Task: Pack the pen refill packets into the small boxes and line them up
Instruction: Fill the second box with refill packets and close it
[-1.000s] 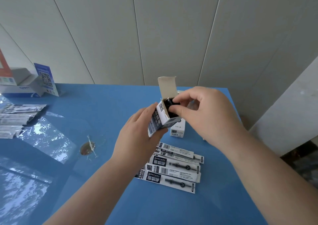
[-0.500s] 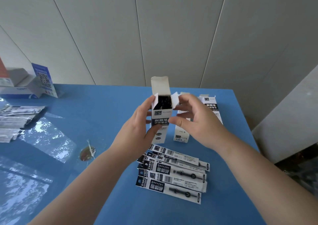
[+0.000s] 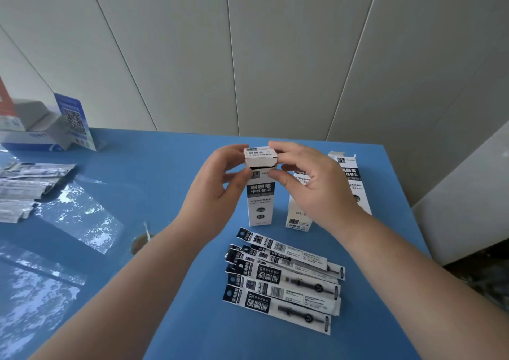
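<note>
- Got the tall white-and-black cardboard refill box [image 3: 260,194] standing upright on the glossy blue counter [image 3: 170,172], right in front of me, so the refills inside can't slide out while I deal with the top.
- My left hand [image 3: 217,194] holds the upper left side of the box, thumb on the front and fingers curled round the far side, basically just bracing it.
- My right hand [image 3: 311,183] is pinching the top flap [image 3: 260,159] from the right, index finger on top and thumb just under the fold. The flap is folded over but there's a dark gap under it, so I'd say it isn't tucked in yet.
- Two more white boxes [image 3: 300,216] stand just beside it on the right, partly hidden behind my right hand. Looks like the start of the line-up, and this one probably goes at the left end.
- The loose black-and-white refill packets [image 3: 283,279] are fanned out in an overlapping pile on the counter nearer me, within easy reach for the next box.
- Way off to the left there's a heap of clear plastic sleeves [image 3: 24,188] and an open blue-and-white carton [image 3: 35,133].
</note>
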A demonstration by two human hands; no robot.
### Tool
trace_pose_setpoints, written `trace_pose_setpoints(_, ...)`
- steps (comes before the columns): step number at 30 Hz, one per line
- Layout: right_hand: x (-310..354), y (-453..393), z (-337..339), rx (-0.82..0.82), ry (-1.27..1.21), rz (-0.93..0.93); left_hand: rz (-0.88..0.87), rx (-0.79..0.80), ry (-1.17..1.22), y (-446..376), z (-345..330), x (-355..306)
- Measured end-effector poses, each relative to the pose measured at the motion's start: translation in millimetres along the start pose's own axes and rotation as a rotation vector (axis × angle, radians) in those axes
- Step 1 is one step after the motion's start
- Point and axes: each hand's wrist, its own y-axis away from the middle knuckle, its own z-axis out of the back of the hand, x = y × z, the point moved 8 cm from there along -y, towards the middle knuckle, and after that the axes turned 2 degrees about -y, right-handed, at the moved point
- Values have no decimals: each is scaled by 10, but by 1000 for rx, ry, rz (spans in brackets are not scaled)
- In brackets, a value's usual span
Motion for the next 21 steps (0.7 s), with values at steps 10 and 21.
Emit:
trace_pose_setpoints(10,-32,-7,1,0,-122,-46,-115,40,-69,2,45,-163)
trace_pose_setpoints(21,-10,-33,-32,24,-143,-24,-84,-27,-86,-27,98,-194)
